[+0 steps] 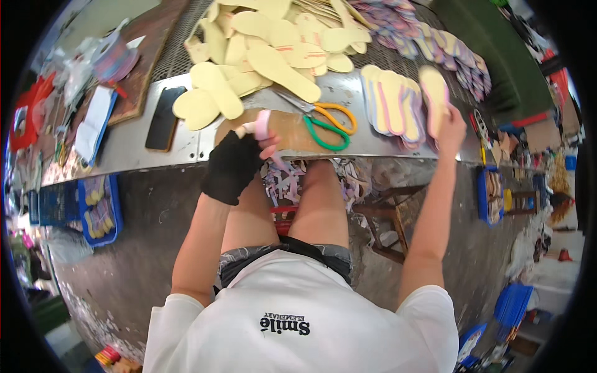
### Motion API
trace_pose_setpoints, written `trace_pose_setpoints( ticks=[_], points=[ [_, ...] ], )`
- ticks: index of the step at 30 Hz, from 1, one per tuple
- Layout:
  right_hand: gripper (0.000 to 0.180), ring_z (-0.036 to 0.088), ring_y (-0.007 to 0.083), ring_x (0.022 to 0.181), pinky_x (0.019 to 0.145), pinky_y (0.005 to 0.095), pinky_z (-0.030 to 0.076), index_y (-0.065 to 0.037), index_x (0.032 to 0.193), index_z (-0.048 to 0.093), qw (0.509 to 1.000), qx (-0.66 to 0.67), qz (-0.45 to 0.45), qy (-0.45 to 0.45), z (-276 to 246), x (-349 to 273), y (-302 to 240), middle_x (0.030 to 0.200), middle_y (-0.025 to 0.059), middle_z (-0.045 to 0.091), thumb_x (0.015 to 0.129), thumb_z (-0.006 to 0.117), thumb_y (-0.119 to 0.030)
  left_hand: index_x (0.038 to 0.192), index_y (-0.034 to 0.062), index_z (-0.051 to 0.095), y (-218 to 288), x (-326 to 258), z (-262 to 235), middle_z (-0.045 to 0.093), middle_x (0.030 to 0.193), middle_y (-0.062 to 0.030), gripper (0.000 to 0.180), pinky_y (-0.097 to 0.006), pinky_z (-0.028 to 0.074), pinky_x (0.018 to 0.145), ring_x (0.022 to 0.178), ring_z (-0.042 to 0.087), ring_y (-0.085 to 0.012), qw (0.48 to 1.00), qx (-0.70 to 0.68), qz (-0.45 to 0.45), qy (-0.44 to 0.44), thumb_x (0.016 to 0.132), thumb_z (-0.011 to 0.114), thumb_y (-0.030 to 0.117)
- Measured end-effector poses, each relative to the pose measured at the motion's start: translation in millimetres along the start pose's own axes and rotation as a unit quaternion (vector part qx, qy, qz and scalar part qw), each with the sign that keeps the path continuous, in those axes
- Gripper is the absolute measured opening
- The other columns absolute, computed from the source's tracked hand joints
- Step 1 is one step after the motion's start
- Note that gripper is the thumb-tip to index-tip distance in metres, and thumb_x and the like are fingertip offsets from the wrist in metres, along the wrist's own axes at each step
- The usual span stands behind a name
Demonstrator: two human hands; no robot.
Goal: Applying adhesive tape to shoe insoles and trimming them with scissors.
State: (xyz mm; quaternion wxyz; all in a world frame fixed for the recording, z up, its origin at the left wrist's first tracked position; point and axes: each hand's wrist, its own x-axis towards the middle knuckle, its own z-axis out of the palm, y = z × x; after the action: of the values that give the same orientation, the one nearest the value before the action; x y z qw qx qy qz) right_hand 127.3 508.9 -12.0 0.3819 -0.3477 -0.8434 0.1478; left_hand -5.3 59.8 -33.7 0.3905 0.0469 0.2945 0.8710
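Observation:
My left hand (234,163), in a black fingerless glove, is closed round a small loop of pink ribbon (262,124) at the table's front edge. A loose end of the ribbon hangs below the fingers. Over on the right, my right hand (453,129) grips the lower end of a pale yellow insole (434,90) with a pinkish edge, slightly blurred. Just left of it lies an overlapping row of similar insoles (390,102) with pink and lilac edges. Between my hands, scissors (336,124) with one orange and one green handle lie partly on a brown board (289,133).
Loose pale yellow insoles (273,65) pile up at the back. Multicoloured insoles (457,53) are heaped at the far right. A phone (165,118) lies left, near a ribbon spool (115,59). Below stand a wooden stool (398,214), a blue crate (115,211) and ribbon scraps (351,180).

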Motion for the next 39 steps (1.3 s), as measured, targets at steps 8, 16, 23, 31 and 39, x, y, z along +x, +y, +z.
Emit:
trace_pose_setpoints(
  ticks=[8, 16, 23, 31, 39],
  points=[
    [0.028, 0.056, 0.0297, 0.092, 0.08, 0.0387, 0.043, -0.005, 0.103, 0.061, 0.987, -0.041, -0.154, -0.031, 24.0, -22.6, -43.0, 0.102, 0.0146, 0.059, 0.078, 0.06, -0.018, 0.105, 0.0008, 0.053, 7.8, -7.0, -12.7, 0.057, 0.103, -0.011, 0.022, -0.025, 0.049, 0.074, 0.098, 0.058, -0.0235, 0.981, 0.151, 0.076, 0.091, 0.083, 0.057, 0.003],
    [0.024, 0.05, 0.0287, 0.087, 0.075, 0.0369, 0.042, -0.002, 0.09, 0.063, 0.937, 0.137, -0.29, -0.134, 132.0, -86.9, -216.5, 0.091, 0.0118, 0.056, 0.069, 0.068, -0.013, 0.099, 0.0026, 0.06, 10.5, -22.1, 6.4, 0.057, 0.071, -0.0011, 0.018, -0.019, 0.036, 0.047, 0.055, 0.05, -0.0061, 0.948, 0.279, 0.076, 0.132, 0.087, 0.058, 0.015],
    [0.016, 0.051, 0.0172, 0.06, 0.056, 0.0291, 0.04, -0.003, 0.084, 0.061, 0.918, 0.253, -0.132, -0.275, 86.2, -103.9, -260.1, 0.07, 0.0072, 0.057, 0.072, 0.066, -0.012, 0.106, 0.0023, 0.061, 14.4, -21.9, 0.1, 0.06, 0.083, -0.0012, 0.026, -0.021, 0.041, 0.061, 0.07, 0.053, -0.0065, 0.918, 0.322, 0.186, 0.136, 0.083, 0.062, 0.015],
    [0.016, 0.054, 0.017, 0.082, 0.076, 0.0294, 0.042, -0.004, 0.085, 0.063, 0.861, 0.41, -0.105, -0.283, 43.2, -158.2, -256.3, 0.089, 0.0042, 0.06, 0.071, 0.068, -0.007, 0.092, 0.0015, 0.066, 1.2, -9.3, 22.3, 0.062, 0.081, -0.0044, 0.017, -0.023, 0.043, 0.065, 0.074, 0.057, -0.0118, 0.901, 0.332, 0.229, 0.161, 0.077, 0.066, 0.01],
    [0.016, 0.059, 0.0182, 0.078, 0.075, 0.0309, 0.048, 0.001, 0.101, 0.051, 0.632, 0.703, 0.095, -0.311, 4.0, -161.4, -254.9, 0.085, 0.0077, 0.057, 0.087, 0.053, -0.006, 0.09, 0.0032, 0.067, 14.3, -18.1, 21.6, 0.062, 0.078, -0.0041, 0.013, -0.025, 0.043, 0.07, 0.078, 0.054, -0.0102, 0.845, 0.407, 0.28, 0.204, 0.081, 0.063, 0.011]
  ],
)
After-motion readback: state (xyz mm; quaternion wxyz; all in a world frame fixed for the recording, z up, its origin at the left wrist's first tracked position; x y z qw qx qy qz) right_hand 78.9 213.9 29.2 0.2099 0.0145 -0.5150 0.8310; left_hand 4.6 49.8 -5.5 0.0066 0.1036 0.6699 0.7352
